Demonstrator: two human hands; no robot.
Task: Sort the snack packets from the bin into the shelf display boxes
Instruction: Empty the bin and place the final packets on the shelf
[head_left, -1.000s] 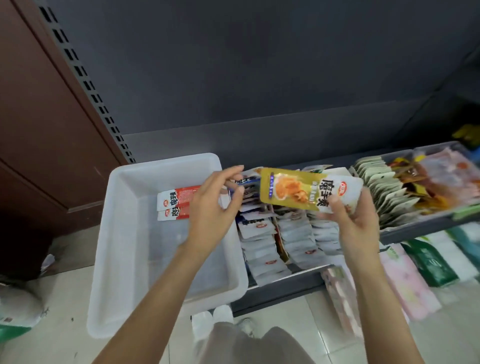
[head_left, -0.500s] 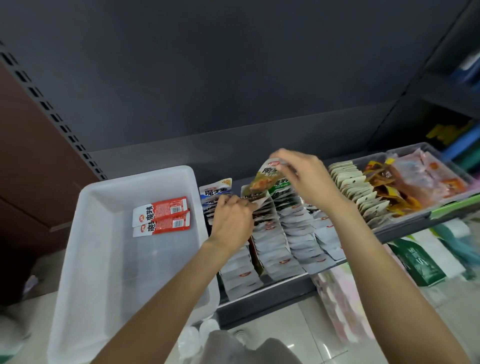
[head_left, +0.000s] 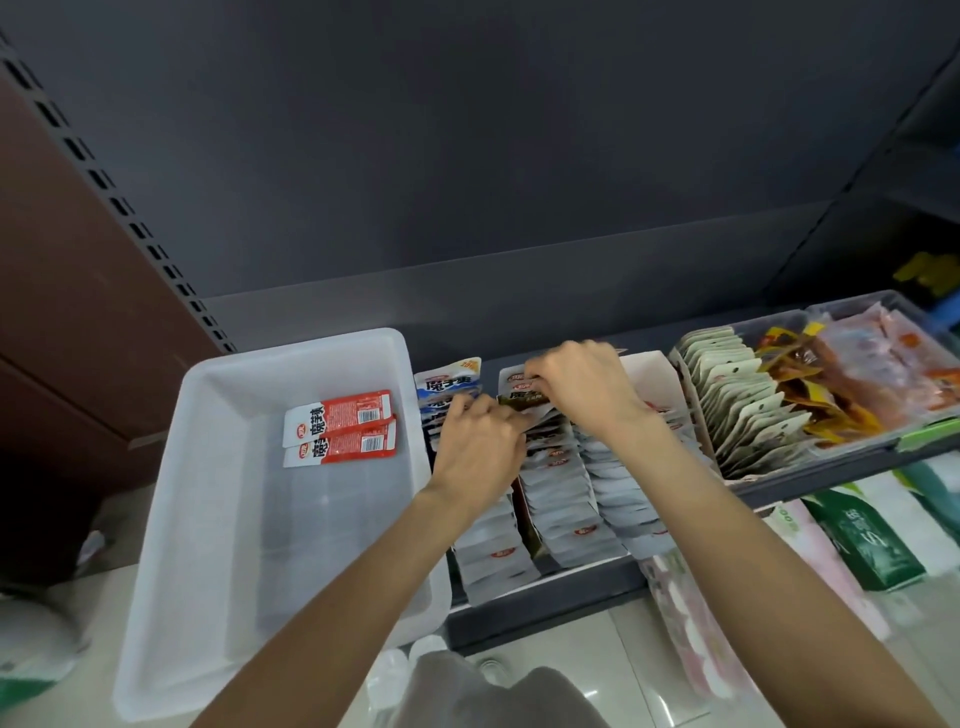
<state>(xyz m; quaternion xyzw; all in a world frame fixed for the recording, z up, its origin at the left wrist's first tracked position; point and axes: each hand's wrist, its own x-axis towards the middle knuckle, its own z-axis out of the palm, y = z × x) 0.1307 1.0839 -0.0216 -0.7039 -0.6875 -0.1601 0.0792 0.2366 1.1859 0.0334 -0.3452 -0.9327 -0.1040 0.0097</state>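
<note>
Both hands meet over the middle cardboard display box (head_left: 647, 366) on the dark shelf, apparently so one can part the upright rows for the other. The right hand (head_left: 582, 387) pinches an olive-yellow foil snack packet (head_left: 522, 399) down into its row; the left hand (head_left: 480, 447), fingers curled, grips neighbouring packets. Two red-and-white packets (head_left: 340, 428) remain in the translucent white plastic bin (head_left: 218, 519).
</note>
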